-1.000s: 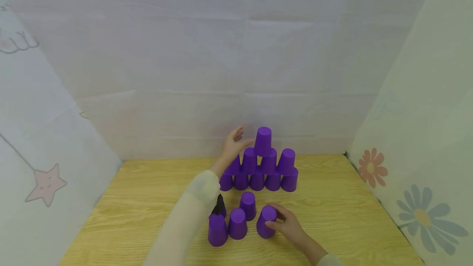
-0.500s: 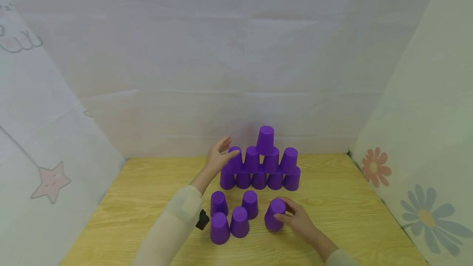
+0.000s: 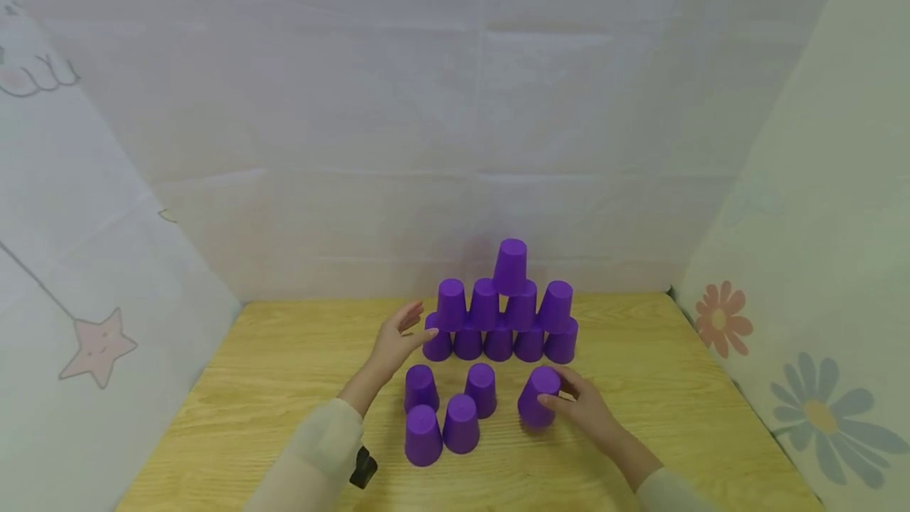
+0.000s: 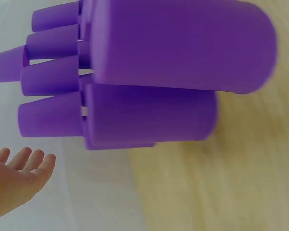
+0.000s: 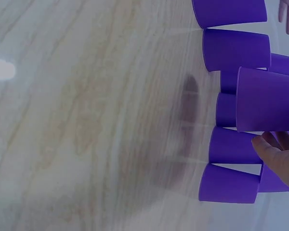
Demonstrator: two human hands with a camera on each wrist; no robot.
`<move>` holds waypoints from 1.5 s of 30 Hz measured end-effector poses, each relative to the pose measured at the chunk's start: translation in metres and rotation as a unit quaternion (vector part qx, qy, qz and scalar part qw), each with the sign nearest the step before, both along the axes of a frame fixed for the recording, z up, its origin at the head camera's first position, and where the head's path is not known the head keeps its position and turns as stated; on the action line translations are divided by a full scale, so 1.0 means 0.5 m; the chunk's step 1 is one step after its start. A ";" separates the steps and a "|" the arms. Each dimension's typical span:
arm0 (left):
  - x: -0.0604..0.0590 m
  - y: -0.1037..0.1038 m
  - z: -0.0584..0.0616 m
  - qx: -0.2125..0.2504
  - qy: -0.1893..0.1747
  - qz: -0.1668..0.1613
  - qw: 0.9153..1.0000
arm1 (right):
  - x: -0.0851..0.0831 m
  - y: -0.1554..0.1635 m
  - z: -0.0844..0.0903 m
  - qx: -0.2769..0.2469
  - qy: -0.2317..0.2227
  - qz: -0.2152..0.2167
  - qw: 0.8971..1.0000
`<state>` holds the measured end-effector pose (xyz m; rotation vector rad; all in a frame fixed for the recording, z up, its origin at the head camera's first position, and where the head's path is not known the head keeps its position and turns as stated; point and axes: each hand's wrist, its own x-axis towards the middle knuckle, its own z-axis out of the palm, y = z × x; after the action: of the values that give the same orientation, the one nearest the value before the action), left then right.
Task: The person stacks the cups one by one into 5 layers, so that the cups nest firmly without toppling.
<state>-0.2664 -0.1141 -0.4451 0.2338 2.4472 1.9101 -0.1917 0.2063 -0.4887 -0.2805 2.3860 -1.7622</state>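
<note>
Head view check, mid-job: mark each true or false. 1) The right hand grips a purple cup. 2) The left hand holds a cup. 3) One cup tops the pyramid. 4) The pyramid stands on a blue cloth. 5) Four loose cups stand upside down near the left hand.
1) True: the right hand grips a tilted purple cup.
2) False: the left hand is open and holds nothing, beside the pyramid.
3) True: a single top cup crowns it.
4) False: it stands on a wooden table.
5) True: the loose cups stand upside down in front of the pyramid.
</note>
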 end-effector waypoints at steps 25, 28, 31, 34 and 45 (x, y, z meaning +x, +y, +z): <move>0.088 -0.052 -0.123 -0.040 -0.023 0.015 0.999 | -0.080 0.034 0.127 0.002 0.084 -0.002 0.996; 0.093 -0.051 -0.136 -0.036 -0.025 0.016 0.999 | -0.089 0.037 0.149 0.018 0.080 -0.013 0.997; 0.099 -0.046 -0.149 -0.032 -0.022 0.020 0.999 | -0.101 0.037 0.169 0.024 0.079 -0.020 0.996; 0.107 -0.039 -0.156 -0.018 -0.019 0.024 0.999 | -0.115 0.038 0.186 0.026 0.083 -0.027 0.996; 0.117 -0.026 -0.173 -0.006 -0.023 0.038 0.999 | -0.165 0.040 0.221 0.017 0.100 -0.061 0.993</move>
<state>-0.2077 -0.1271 -0.5316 0.0959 2.4723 1.9061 -0.2741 0.2265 -0.3783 -0.3265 2.6214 -1.8223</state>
